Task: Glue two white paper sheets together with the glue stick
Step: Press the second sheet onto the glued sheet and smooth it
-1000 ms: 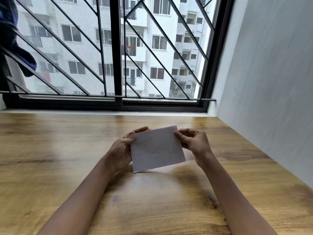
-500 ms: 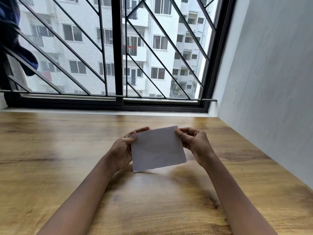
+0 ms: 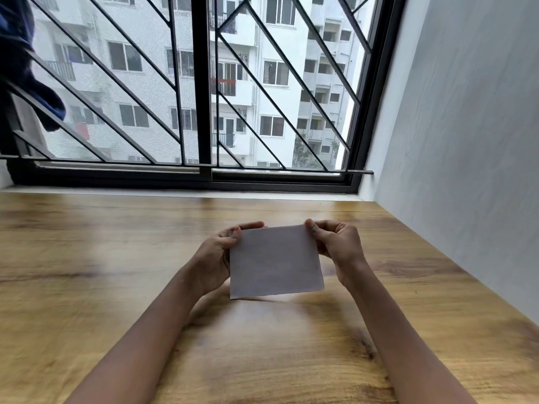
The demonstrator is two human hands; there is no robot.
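Note:
A white paper sheet [image 3: 275,262] is held upright above the wooden table [image 3: 87,272], its flat face turned toward me. My left hand [image 3: 217,258] pinches its upper left corner, thumb in front and fingers behind. At the upper right corner my right hand [image 3: 335,243] pinches it the same way. Whether one sheet or two lie together I cannot tell. No glue stick is in view.
A black barred window [image 3: 204,97] runs along the table's far edge, with a white sill below it. A grey-white wall [image 3: 466,141] borders the table on the right. Dark blue cloth [image 3: 26,68] hangs at the upper left.
The paper and both hands have stayed almost where they were; the paper shifted very slightly.

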